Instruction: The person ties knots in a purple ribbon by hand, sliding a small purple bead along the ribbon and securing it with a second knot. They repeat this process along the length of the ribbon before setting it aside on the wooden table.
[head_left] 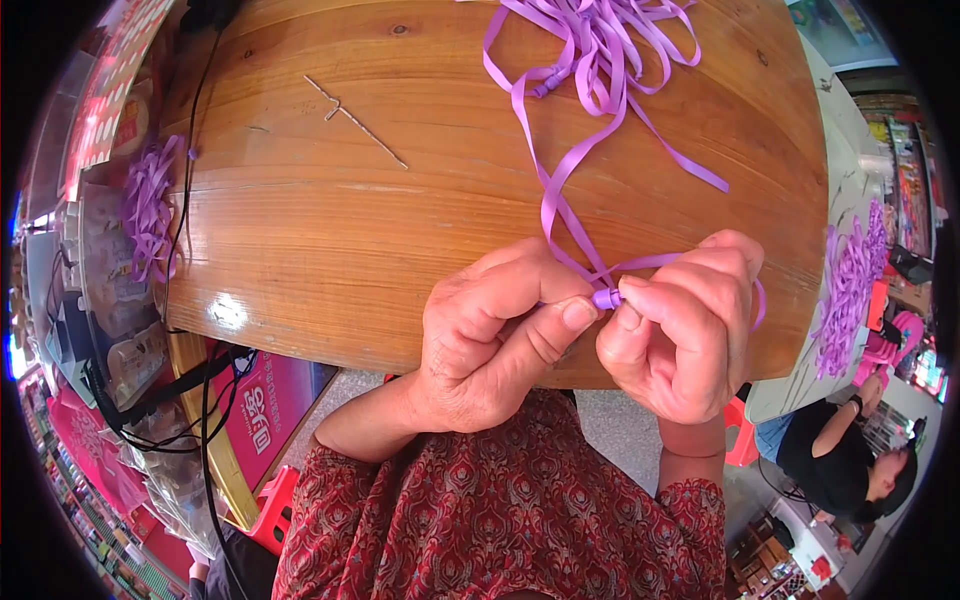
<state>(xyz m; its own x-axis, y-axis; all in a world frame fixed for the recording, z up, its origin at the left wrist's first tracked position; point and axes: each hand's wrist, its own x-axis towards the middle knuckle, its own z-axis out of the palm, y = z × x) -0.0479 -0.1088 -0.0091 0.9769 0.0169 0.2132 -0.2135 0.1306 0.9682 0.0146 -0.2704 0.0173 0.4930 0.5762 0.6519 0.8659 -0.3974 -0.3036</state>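
Note:
Between my hands, above the near edge of the wooden table [330,230], is a small rolled knot of purple ribbon [606,298]. My left hand [500,335] pinches it from the left with thumb and forefinger. From the right, the thumb and fingertips of my right hand [685,325] close on the other end. Loose purple ribbon [570,170] runs from the knot up to a tangled pile of the same ribbon [600,50] at the far side. A short ribbon tail shows behind my right hand. My fingers partly cover the knot.
A thin twisted wire [358,122] lies on the table's left half. Black cables [185,200] hang along the left edge, near another purple ribbon bundle [150,210]. More purple ribbon [848,290] lies on a pale surface at right. A person in black [840,450] is beyond it.

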